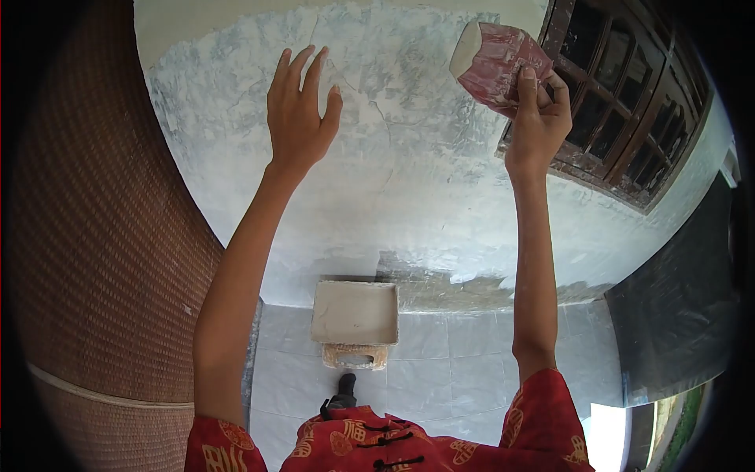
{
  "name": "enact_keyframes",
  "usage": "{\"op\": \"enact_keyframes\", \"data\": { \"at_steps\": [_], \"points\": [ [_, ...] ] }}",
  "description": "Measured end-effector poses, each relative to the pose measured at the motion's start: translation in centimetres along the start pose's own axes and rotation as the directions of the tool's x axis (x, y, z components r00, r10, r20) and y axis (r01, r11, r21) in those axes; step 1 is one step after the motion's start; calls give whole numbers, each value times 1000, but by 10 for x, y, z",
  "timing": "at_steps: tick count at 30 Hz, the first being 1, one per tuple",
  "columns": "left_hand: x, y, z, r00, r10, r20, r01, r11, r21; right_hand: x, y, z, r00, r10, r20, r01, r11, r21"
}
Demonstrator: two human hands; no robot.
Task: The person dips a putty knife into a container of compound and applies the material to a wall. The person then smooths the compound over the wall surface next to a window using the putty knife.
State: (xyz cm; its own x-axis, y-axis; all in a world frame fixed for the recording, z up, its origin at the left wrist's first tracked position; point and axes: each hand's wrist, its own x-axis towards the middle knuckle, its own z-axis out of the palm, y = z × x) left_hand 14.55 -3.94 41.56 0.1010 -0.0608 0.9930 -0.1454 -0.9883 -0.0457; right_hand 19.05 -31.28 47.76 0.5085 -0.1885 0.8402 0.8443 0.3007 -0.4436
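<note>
My left hand is raised against the pale, patchy wall, fingers outstretched and holding nothing. Whether its fingertips touch the wall is hard to tell. In my right hand is a bent sheet of sandpaper, dull red and dusted white, with a paler side showing at its left end. The thumb lies on the near face of the sheet, and the other fingers are partly hidden behind it. This hand is up beside the window, near the wall. Fine cracks run down the wall between the two hands.
A dark wooden window is at the right. Below, a shallow tray of pale paste rests on a small stool on the grey tiled floor. A woven panel lines the left; a dark sheet hangs right.
</note>
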Motion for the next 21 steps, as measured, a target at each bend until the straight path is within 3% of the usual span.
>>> {"op": "enact_keyframes", "data": {
  "at_steps": [12, 21],
  "points": [
    [-97, 13, -70, 968, -140, 209, 127, 989, 74, -112, 9, -11, 950, 308, 47, -307, 951, -24],
    [-209, -26, -53, 890, -283, 357, 302, 953, 2, -191, 64, 2, 878, 476, 48, -457, 865, -209]
  ]
}}
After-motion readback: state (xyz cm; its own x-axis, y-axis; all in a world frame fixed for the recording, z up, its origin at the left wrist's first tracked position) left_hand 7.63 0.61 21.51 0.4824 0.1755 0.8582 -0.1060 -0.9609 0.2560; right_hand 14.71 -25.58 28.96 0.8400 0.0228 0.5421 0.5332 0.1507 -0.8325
